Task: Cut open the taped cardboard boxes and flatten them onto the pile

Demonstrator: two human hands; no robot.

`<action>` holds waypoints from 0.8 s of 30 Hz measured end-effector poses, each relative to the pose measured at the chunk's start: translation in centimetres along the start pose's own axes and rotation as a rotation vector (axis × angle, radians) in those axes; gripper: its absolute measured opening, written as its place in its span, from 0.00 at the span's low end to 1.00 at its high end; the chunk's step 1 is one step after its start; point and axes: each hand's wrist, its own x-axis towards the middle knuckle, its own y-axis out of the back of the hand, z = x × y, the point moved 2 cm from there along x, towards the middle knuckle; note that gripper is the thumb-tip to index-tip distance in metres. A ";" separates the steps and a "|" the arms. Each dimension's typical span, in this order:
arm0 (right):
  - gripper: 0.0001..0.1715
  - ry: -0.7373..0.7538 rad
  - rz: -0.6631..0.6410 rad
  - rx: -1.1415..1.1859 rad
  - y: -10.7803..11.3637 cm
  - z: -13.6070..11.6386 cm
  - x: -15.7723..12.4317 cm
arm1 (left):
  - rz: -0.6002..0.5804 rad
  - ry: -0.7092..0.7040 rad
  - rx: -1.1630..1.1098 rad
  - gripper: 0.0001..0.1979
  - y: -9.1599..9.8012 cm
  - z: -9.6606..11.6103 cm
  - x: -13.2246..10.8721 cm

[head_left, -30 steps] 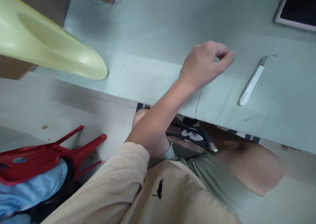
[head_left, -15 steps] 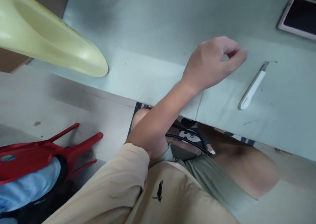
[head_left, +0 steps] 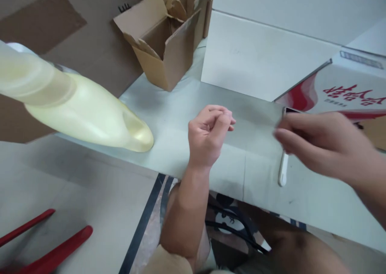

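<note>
My left hand is raised over the pale green tabletop, its fingers curled and pressed together. Whether anything small sits between them cannot be seen. To the right, my right hand is slightly blurred, thumb and fingers closed in a pinch; what they hold, if anything, is hidden. Below its fingertips lies a tool with a white handle; its thin hooked metal end, seen earlier, is now covered by the hand. A phone shows only its corner behind the right hand.
A smooth pale yellow plastic form juts over the table's left side. An opened cardboard box and large white boxes stand at the back. A red-printed carton is at right. Red plastic legs show at lower left.
The view has tilted up, bringing the boxes into sight. My right hand has come in from the right over the tool and phone. My left hand has moved left, away from the tool.
</note>
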 end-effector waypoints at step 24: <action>0.05 0.116 0.341 0.446 -9.8 -4.1 15.9 | 0.610 -0.292 -0.204 0.33 3.8 4.3 0.5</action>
